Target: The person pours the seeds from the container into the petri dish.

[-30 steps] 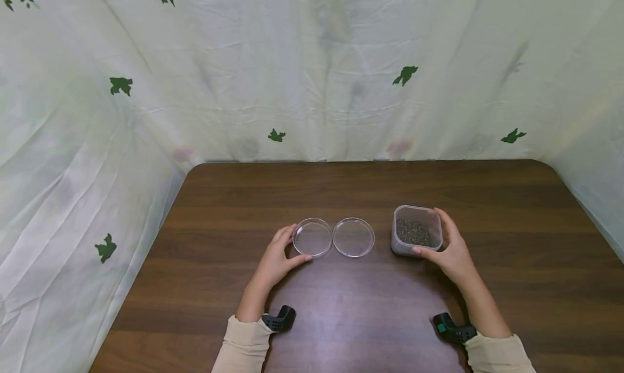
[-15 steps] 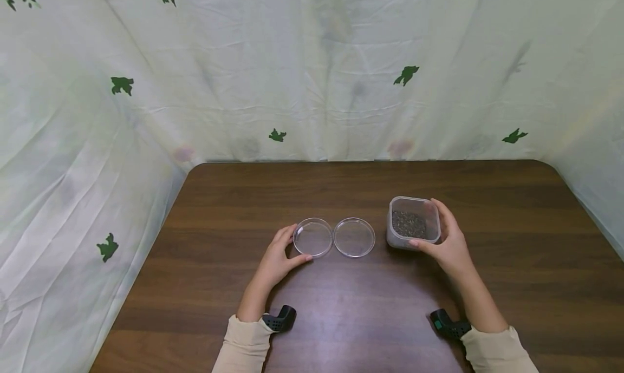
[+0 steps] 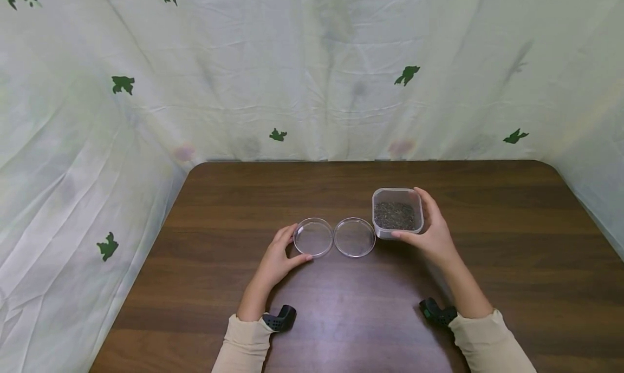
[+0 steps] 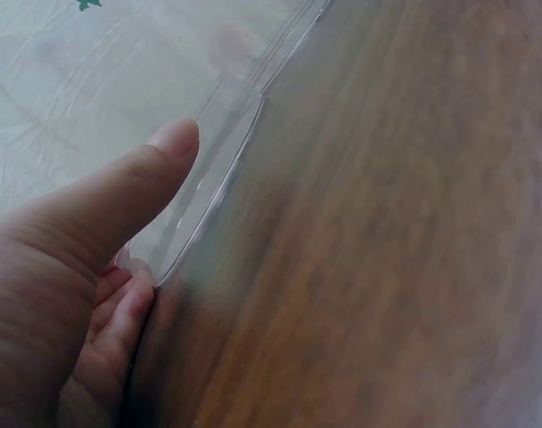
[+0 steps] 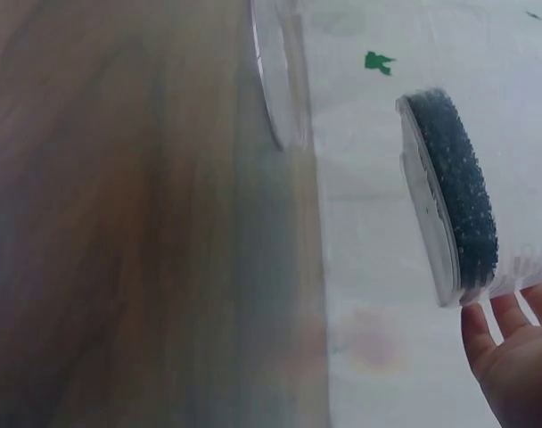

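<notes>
Tub (image 3: 396,196) now nearer right dish (image 3: 355,237)

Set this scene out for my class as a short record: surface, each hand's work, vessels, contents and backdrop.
Surface: brown wood-grained table
Left hand: holds the rim of a clear, round, shallow dish
Right hand: grips a translucent, squarish plastic tub, raised off the table
Tub contents: dark grey granules
Second vessel: matching clear round dish, beside the first, on its right
Dish contents: none visible
Dish material: glass or plastic, cannot tell
Backdrop: whitish cloth with green bird-like prints
</notes>
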Demonstrator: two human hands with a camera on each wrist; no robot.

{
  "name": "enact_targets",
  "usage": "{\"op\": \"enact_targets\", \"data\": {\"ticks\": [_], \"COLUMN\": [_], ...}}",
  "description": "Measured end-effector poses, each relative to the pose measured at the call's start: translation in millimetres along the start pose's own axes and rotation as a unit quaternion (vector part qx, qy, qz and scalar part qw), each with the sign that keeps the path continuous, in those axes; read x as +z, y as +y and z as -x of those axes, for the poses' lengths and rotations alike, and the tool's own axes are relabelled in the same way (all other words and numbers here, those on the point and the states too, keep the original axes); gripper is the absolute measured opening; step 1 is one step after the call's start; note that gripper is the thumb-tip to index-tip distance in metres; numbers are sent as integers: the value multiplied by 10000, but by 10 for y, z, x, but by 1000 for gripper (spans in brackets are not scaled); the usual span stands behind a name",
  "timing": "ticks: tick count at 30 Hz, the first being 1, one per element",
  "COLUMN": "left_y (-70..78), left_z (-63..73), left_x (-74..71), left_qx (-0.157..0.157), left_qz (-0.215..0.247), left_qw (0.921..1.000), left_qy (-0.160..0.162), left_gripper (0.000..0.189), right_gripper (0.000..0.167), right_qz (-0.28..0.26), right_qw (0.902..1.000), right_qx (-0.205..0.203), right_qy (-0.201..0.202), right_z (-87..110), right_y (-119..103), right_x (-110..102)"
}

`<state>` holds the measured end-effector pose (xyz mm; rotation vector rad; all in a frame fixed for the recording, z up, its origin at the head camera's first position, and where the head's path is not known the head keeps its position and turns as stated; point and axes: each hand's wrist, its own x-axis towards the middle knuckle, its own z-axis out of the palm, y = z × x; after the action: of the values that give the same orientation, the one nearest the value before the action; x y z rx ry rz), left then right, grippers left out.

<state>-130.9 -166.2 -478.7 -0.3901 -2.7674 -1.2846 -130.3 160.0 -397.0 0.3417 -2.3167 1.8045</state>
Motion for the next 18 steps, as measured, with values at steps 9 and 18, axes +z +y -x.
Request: {"op": "enact_targets", "data": {"ticks": [9,18], "left_y": [-5,-11], "left_z": [-8,-8], "left_x": [5,6], "left_qx": [53,48], "left_qz": [-15,-6], "left_qw": [10000,10000], "left_qy": [18,25], "left_gripper": [82,82], "right_gripper": [95,97], "right_qz": [-61,-84], "right_qw": [9998,9985], "right_qx": [-110,-364], "right_qy": [-156,-401], "right_z": [-82,-179], "right_y": [-54,-85], "right_x": [201,402]}}
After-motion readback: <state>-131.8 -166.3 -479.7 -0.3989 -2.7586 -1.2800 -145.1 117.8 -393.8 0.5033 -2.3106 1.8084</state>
